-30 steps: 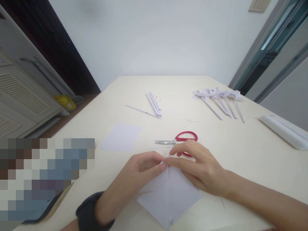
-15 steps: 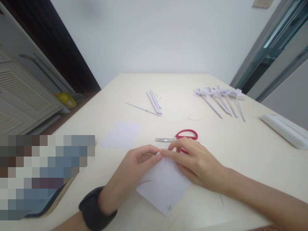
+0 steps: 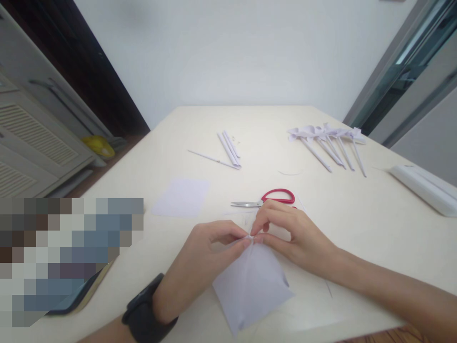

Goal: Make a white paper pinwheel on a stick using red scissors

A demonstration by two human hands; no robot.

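Observation:
A creased white sheet of paper [image 3: 255, 281] is held up near the front of the table, its lower corners pointing toward me. My left hand [image 3: 217, 250], with a black band on the wrist, pinches the top corner between thumb and fingers. From the other side, my right hand [image 3: 293, 233] pinches that same corner, and the fingertips of both hands almost meet. The exact fold under the fingertips is too small to make out. Just beyond my right hand lie red-handled scissors [image 3: 246, 204], blades pointing left and the lower handle partly hidden by the hand.
A flat paper square [image 3: 182, 196] lies left of the scissors. Farther back are rolled paper sticks [image 3: 228, 148] and a thin rod [image 3: 212, 158]. Several paper pinwheels [image 3: 326, 136] on sticks lie at the back right, with a white packet [image 3: 423, 188] by the right edge.
Both hands and the pinched corner have shifted slightly right and toward me. The sheet has turned, its lower tip swinging left. My right fingers have closed into a tighter pinch.

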